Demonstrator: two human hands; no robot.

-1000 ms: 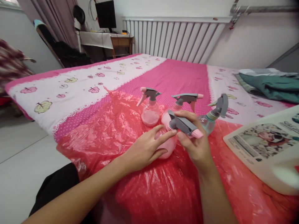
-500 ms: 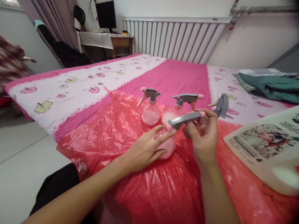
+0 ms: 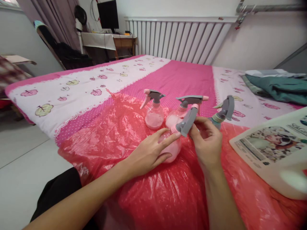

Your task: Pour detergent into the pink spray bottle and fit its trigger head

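A bed with a pink, tree-printed cover (image 3: 187,75) spreads behind a round pink spray bottle (image 3: 174,150), the landmark here, which stands roughly upright between a person's bare hands. Crinkled red plastic sheeting (image 3: 107,124) lies under the bottle and around it. Well to its right is a tilted cream jug (image 3: 275,179) with a photo label; beyond that, to the bottle's far right, sits a pile of folded cloth (image 3: 283,86), mostly dark green. The left hand (image 3: 150,148) is nearer the bottle, curled against its left side, with one finger laid along the collar. The right hand (image 3: 208,140) is just to the bottle's upper right, thumb and fingers bent; whether they pinch or only brush the spray head cannot be told. Three similar bottles crowd the far side: a pink one (image 3: 172,119) just behind the landmark, partly hidden; another pink one (image 3: 154,118) behind and left; a teal one (image 3: 223,111) behind and right, largely screened by the right hand. Smallest is the landmark's own grey spray head (image 3: 185,123), its long axis slanting up, right and away, with the pink nozzle (image 3: 195,106) overlapping the pink bottle behind.
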